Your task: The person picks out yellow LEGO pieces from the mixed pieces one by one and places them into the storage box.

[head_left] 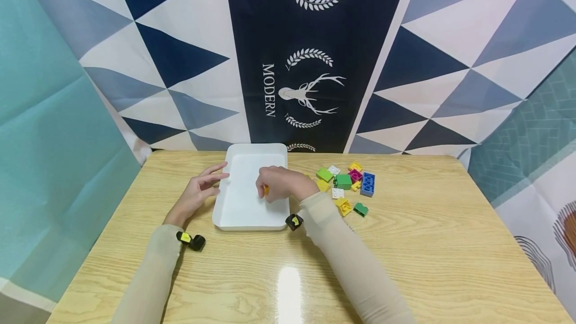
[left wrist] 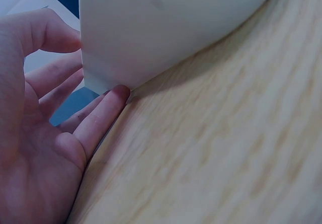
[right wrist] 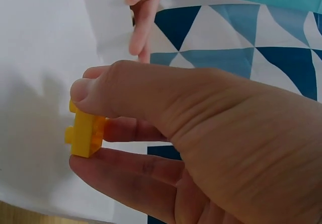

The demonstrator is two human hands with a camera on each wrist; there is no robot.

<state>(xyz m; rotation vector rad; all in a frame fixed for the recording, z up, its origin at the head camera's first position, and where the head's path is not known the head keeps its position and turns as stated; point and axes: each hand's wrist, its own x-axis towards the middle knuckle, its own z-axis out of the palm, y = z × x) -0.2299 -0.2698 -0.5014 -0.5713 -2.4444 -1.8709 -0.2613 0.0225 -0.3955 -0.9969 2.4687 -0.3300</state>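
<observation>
My right hand [head_left: 283,184] is over the white tray [head_left: 247,221], pinching a yellow building brick [right wrist: 83,136] between thumb and fingers. In the right wrist view the brick's studs face left, toward the tray's white floor. Only a small bit of the brick shows in the head view, the rest hidden by the hand. At the tray's left side is my left hand [head_left: 200,194], its fingers spread and fingertips right at the rim. The left wrist view shows thumb and fingertips against the tray's outer wall [left wrist: 161,27], with the little finger low by the tabletop.
Right of the tray lies a loose group of building bricks, among them a blue brick [head_left: 367,184], a green brick [head_left: 343,181], a magenta brick [head_left: 355,175] and a yellow brick [head_left: 343,207]. The wooden table [head_left: 243,274] ends at a patterned cloth [head_left: 202,79] behind.
</observation>
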